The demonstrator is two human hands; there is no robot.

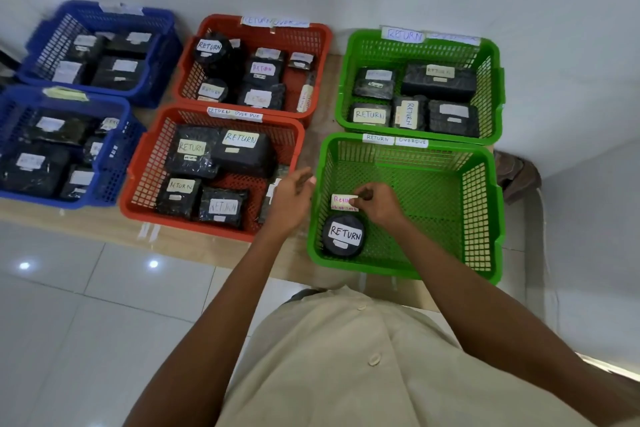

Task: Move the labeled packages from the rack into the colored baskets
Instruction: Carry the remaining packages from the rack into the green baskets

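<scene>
The near green basket (479, 218) holds a round black package (343, 235) labelled RETURN at its front left corner. Just behind it, my right hand (379, 205) reaches into the basket and pinches a small package with a white label in pink writing (342, 202), low over the mesh floor. My left hand (292, 197) hovers over the gap between the near red basket (145, 184) and the green one, fingers loosely curled and holding nothing. The rack is out of view.
Six baskets stand in two rows on a wooden platform by the wall. The far green basket (491, 80), far red basket (323, 45), near red basket and two blue baskets (116, 156) (162, 31) hold several black labelled packages. White floor tiles lie in front.
</scene>
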